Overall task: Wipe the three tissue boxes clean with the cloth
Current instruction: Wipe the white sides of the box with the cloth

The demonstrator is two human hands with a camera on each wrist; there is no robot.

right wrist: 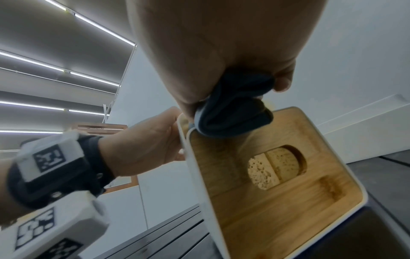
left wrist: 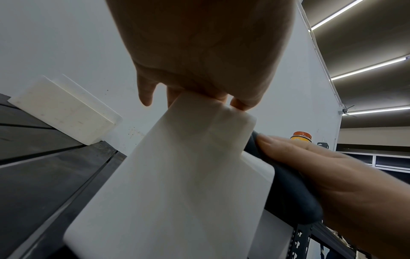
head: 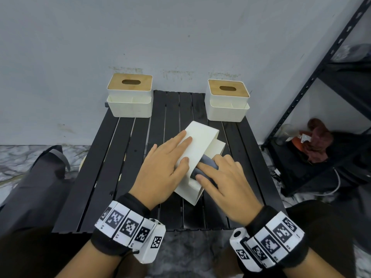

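Observation:
Two white tissue boxes with wooden lids stand upright at the table's back, one at the left (head: 130,96) (left wrist: 64,112) and one at the right (head: 227,100) (right wrist: 366,129). The third box (head: 200,137) (left wrist: 177,175) is tipped on its side mid-table, with its wooden lid (right wrist: 277,192) facing right. My left hand (head: 183,146) (left wrist: 199,52) lies flat on its upturned white face with the fingers straight. My right hand (head: 216,171) (right wrist: 221,43) grips a bunched grey cloth (head: 207,161) (left wrist: 288,184) (right wrist: 233,113) and presses it against the lid's upper edge.
The boxes sit on a black slatted table (head: 100,167) against a pale wall. To the right stands a black metal shelf rack (head: 321,77) with red-brown bundles (head: 317,141) on a low shelf. A dark bag (head: 40,177) lies on the floor at left.

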